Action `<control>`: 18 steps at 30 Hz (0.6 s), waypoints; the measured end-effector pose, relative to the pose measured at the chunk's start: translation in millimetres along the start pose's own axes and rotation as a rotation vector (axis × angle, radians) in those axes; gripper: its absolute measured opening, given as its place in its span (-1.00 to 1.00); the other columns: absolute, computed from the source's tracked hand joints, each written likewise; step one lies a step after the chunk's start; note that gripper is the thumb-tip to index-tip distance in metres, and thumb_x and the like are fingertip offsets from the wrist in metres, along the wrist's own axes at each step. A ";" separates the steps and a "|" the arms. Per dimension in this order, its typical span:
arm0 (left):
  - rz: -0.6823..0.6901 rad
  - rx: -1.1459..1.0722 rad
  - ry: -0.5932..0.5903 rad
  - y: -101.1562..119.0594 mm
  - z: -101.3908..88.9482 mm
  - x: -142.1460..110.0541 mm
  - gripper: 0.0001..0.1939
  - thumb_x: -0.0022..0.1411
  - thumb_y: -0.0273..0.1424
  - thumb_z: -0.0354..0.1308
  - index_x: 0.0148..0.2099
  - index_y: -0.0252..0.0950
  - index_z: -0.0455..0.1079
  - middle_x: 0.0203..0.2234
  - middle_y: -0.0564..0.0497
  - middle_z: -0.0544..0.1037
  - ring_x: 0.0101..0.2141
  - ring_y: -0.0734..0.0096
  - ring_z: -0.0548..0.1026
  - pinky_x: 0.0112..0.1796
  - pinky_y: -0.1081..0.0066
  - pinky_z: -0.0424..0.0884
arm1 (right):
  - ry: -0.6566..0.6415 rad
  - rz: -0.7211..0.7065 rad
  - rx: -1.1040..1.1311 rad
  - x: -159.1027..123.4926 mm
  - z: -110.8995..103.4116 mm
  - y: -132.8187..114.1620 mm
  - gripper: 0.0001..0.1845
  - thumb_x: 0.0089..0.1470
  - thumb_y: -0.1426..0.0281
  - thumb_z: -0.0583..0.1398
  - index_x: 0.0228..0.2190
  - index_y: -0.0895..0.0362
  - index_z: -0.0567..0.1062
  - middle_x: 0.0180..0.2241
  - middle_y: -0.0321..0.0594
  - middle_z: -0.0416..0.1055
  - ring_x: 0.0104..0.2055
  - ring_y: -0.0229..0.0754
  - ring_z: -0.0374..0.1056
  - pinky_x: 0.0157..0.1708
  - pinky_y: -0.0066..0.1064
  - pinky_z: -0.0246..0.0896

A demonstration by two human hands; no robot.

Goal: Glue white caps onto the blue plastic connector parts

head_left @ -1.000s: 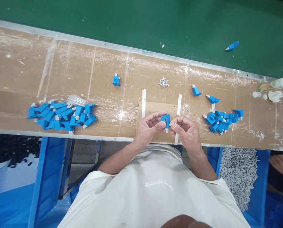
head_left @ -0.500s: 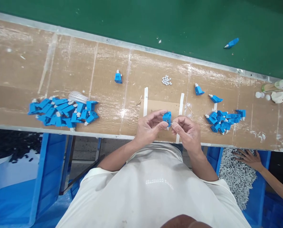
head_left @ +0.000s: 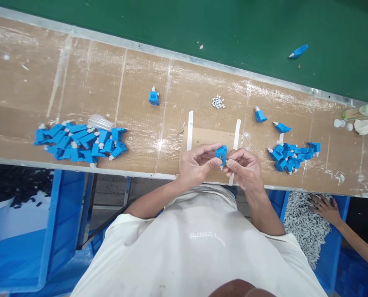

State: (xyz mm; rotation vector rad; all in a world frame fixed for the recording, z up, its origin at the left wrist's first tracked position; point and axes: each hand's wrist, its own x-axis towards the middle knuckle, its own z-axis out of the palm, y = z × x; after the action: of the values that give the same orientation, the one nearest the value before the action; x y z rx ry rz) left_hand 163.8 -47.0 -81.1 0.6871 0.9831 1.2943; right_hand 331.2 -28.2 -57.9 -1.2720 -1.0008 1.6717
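Between the thumb and fingers of my left hand (head_left: 196, 165) is a small blue plastic part (head_left: 221, 153) with a white tip at its lower end. My right hand (head_left: 244, 167) is closed in a pinch right beside it; whatever the fingertips hold is too small to make out. Both hands are over a cardboard sheet (head_left: 214, 135) taped down on the bench. Beyond them lies a little heap of small white pieces (head_left: 218, 102). Similar blue parts with white tips form a pile on the left (head_left: 78, 142) and another pile on the right (head_left: 290, 154).
Single blue parts (head_left: 153, 97) lie apart from the piles. A clear plastic cup (head_left: 100, 123) rests by the left pile. At far right is a container of toothpicks (head_left: 361, 111). Below the bench, another person's hand (head_left: 326, 209) is in a bin of grey pieces (head_left: 305, 231).
The blue part and both hands have shifted slightly right in the view. The pinch by the part continues. The other person's hand has moved a little in the grey pieces.
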 end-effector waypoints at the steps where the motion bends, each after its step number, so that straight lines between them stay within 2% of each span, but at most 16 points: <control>1: -0.002 -0.010 -0.004 0.8 0.8 0.1 -0.59 0.00 -0.21 0.58 -0.10 -0.22 0.69 -0.27 -0.07 0.72 -0.26 0.28 0.68 -0.15 0.32 0.60 | -0.010 0.006 0.022 1.0 -0.3 -0.1 -0.52 -0.22 0.05 0.57 -0.53 0.09 0.51 -0.58 -0.34 0.45 -0.58 -0.27 0.43 -0.67 -0.50 0.39; 8: -0.024 -0.060 -0.079 5.8 0.5 1.3 -0.57 0.00 -0.20 0.58 -0.09 -0.26 0.68 -0.39 -0.02 0.69 -0.43 0.38 0.64 -0.30 0.37 0.59 | -0.058 0.004 0.087 2.4 -0.6 0.9 -0.51 -0.24 0.08 0.58 -0.56 0.09 0.49 -0.53 -0.38 0.38 -0.59 -0.31 0.39 -0.73 -0.52 0.34; 14: -0.022 -0.003 -0.117 8.7 -2.9 -0.3 -0.55 0.02 -0.15 0.56 -0.08 -0.28 0.68 -0.41 -0.02 0.68 -0.45 0.39 0.63 -0.35 0.40 0.58 | -0.087 0.023 0.083 4.3 5.2 3.6 -0.50 -0.24 0.07 0.58 -0.55 0.09 0.48 -0.54 -0.39 0.39 -0.57 -0.30 0.43 -0.75 -0.55 0.32; 16: -0.032 0.045 -0.143 14.9 -8.6 0.8 -0.50 -0.01 -0.13 0.57 -0.08 -0.30 0.67 -0.42 -0.01 0.67 -0.48 0.42 0.61 -0.39 0.43 0.56 | -0.090 0.027 0.039 5.9 7.7 1.8 -0.50 -0.23 0.06 0.57 -0.55 0.09 0.48 -0.54 -0.37 0.41 -0.58 -0.29 0.44 -0.75 -0.56 0.30; 18: 0.024 0.114 -0.095 27.8 -23.6 9.2 -0.51 0.02 -0.10 0.55 -0.07 -0.28 0.66 -0.43 0.01 0.67 -0.48 0.43 0.59 -0.40 0.43 0.55 | -0.080 0.038 -0.021 6.4 6.9 -3.4 -0.51 -0.18 0.02 0.55 -0.51 0.10 0.51 -0.54 -0.35 0.44 -0.60 -0.30 0.43 -0.77 -0.57 0.26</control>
State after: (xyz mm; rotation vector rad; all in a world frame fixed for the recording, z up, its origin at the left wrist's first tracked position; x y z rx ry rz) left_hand 129.9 -35.6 -69.4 0.8424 0.9787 1.2219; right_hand 323.7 -21.9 -55.8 -1.2536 -1.0503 1.7577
